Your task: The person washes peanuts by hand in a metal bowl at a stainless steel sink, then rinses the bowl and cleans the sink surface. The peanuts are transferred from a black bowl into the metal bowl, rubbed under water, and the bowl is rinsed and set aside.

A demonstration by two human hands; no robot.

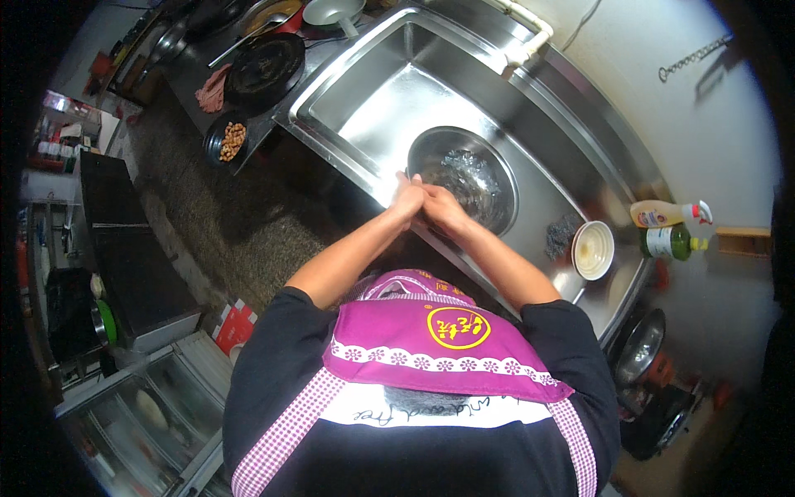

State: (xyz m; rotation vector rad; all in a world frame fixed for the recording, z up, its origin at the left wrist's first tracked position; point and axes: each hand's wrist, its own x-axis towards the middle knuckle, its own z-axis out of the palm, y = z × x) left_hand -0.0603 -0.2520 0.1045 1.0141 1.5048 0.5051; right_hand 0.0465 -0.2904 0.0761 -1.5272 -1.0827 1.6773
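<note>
My left hand (408,197) and my right hand (442,205) meet in front of me, touching each other. They are at the near left rim of a round metal bowl (506,217). Rippling clear water (466,177) shows inside the bowl. Fingers overlap, so I cannot tell whether anything is held between them. The bowl is at the right part of a stainless steel sink (372,96). Part of its near rim is hidden behind my right hand.
A steel scouring pad (562,236) and stacked white bowls (593,250) are to the right. Beyond them stand a spray bottle (661,214) and a green bottle (667,242). Left are a black pan (266,71), a pink cloth (214,90) and a dark bowl (214,140) of nuts (233,141).
</note>
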